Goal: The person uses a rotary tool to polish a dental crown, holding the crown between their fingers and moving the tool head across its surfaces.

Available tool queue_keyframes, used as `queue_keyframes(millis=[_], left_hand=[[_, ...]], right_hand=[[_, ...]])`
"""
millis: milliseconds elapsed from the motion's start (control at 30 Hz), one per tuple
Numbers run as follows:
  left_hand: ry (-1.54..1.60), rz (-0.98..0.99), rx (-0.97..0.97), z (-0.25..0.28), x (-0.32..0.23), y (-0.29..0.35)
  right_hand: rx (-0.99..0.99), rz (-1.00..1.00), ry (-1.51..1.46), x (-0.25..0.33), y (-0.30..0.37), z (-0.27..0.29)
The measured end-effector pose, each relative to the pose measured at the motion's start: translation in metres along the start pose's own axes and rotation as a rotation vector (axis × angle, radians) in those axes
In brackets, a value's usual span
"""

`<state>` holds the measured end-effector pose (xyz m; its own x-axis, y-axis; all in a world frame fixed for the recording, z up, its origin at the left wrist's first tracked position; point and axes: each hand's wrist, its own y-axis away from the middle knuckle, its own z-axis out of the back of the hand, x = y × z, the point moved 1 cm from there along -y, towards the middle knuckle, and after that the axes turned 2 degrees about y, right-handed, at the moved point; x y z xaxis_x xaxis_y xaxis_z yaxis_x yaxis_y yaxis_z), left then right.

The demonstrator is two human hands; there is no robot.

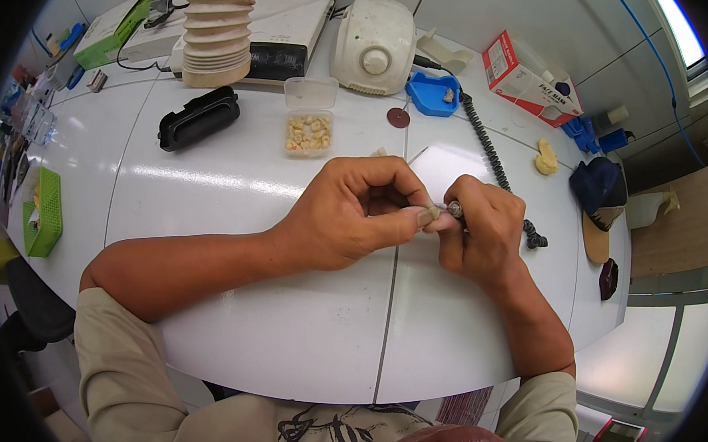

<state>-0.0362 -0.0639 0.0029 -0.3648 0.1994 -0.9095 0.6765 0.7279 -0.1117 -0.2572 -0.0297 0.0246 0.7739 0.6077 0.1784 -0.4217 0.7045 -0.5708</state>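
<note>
Over the middle of the white table, my two hands meet at the fingertips. My left hand (342, 214) pinches a tiny pale piece (434, 213) between thumb and forefinger; its exact kind is too small to tell. Curled fingers of my right hand (486, 222) grip a rotary handpiece (455, 208), whose metal end shows beside the piece. Most of the handpiece is hidden in my palm. A black coiled cord (486, 138) runs down to the right of that hand from a white control unit (373, 56) with a dial. Beyond my left hand is a clear lidded box (310, 153) of small tooth-coloured pieces.
A black case (199, 119) and a ribbed hose (216, 40) stand at the back left. A dark red disc (398, 118) lies near a blue tray (422, 105). Rightward are a red-and-white box (515, 84), a yellowish cast (545, 159) and a cap (597, 196). A green basket (45, 213) is far left.
</note>
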Motion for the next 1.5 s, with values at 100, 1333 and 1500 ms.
queue_keyframes(millis=[100,1333,1500], left_hand=[[0.009,-0.005,-0.004,-0.0008,-0.0014,-0.0001],[-0.027,-0.023,0.019,0.0016,0.0015,0.0006],[-0.045,-0.041,0.03,0.0011,0.0,0.0]], right_hand=[[0.004,-0.013,0.0,-0.0007,0.0013,-0.0012],[-0.002,-0.002,-0.031,0.0006,-0.0001,0.0009],[0.005,-0.01,-0.032,-0.0002,0.0007,-0.0001]])
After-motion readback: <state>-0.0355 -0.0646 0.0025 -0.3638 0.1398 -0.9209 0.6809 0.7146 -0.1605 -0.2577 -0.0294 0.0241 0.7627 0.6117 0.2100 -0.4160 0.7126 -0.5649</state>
